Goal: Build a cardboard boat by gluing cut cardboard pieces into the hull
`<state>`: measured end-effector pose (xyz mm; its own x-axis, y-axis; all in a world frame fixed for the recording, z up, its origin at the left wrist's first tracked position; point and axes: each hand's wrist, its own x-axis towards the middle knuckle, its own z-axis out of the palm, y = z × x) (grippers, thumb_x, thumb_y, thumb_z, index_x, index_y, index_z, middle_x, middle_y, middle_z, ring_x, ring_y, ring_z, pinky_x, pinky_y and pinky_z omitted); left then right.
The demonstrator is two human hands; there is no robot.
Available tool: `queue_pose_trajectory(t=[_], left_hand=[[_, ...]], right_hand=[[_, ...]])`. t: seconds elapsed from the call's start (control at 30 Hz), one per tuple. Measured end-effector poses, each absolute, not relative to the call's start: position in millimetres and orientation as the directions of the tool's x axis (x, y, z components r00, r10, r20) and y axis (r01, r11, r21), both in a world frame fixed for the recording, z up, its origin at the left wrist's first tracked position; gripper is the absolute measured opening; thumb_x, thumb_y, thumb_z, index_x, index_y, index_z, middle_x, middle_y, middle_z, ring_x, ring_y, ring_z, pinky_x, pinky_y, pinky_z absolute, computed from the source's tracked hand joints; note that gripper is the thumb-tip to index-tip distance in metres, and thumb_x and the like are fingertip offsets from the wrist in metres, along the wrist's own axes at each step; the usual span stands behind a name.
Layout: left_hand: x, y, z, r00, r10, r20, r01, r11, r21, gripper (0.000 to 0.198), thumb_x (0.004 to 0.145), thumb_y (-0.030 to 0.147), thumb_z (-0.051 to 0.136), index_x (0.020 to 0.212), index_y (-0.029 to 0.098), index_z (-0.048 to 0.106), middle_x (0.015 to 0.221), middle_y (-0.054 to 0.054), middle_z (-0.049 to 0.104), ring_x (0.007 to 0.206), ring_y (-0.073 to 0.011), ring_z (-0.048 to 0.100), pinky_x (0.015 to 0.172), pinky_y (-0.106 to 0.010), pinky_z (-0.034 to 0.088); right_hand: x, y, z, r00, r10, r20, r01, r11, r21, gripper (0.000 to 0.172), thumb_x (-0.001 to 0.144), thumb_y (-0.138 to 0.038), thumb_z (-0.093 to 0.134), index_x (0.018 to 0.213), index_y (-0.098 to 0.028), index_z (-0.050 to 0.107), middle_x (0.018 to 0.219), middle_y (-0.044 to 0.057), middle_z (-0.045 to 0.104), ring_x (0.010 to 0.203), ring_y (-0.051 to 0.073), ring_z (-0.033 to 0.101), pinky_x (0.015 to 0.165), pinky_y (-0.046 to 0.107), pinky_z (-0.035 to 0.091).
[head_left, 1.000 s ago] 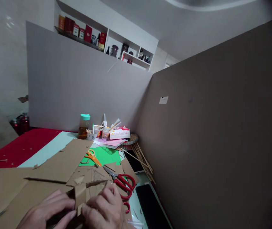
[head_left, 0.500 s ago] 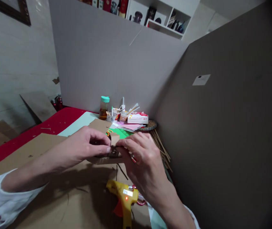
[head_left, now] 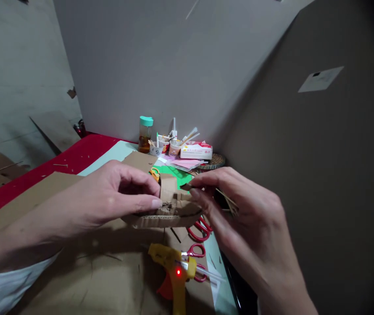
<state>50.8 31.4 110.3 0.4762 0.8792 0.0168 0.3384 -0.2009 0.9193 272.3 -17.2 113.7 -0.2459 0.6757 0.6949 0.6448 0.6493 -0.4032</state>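
A small cardboard model point(head_left: 170, 220), shaped like a shallow boat with an upright piece in its middle, is held above the cardboard-covered table. My left hand point(head_left: 124, 190) pinches it between thumb and fingers at its left side, beside the upright piece. My right hand point(head_left: 236, 214) is closed in a pinch on a small dark-edged cardboard scrap point(head_left: 185, 187), just right of the upright piece and apart from it. Below the model lies a yellow glue gun point(head_left: 170, 262) with a lit red light and a clear glue stick in its back.
Red-handled scissors point(head_left: 197, 250) lie beside the glue gun. Behind stand a bottle with a teal lid point(head_left: 145, 133), paper cups with sticks point(head_left: 174, 148) and a tissue pack point(head_left: 196, 151). A grey partition point(head_left: 305, 175) rises close on the right. Cardboard sheets point(head_left: 108, 280) cover the table.
My right hand has moved away from the model to the right, with the cardboard scrap in its fingers. My left hand stays on the model. The view has tilted down.
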Motion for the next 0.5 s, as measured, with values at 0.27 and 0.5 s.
queue_pose_trajectory(t=[0.27,0.5], left_hand=[[41.3,26.9,114.0,0.43,0.903,-0.011,0.282,-0.123,0.952,0.015,0.075,0.036,0.082,0.069,0.024,0.075,0.065,0.005,0.06,0.06,-0.0099,0.051,0.052,-0.015,0.04],[31.3,23.0,117.5,0.39,0.92,-0.033,0.201,-0.05,0.978,0.018,0.08,0.043,0.079,0.077,0.025,0.076,0.071,0.002,0.066,0.065,-0.0151,0.059,0.054,-0.021,0.046]], right_hand=[[287.8,-21.5,120.8,-0.073,0.784,0.616,0.501,0.563,-0.657,0.009,0.095,-0.018,0.067,0.096,-0.026,0.071,0.091,-0.001,0.074,0.079,0.016,0.071,0.063,0.023,0.056],[290.1,-22.3,120.0,-0.002,0.774,0.633,0.38,0.586,-0.716,0.007,0.095,-0.022,0.069,0.095,-0.028,0.073,0.092,0.004,0.074,0.083,0.02,0.072,0.064,0.026,0.058]])
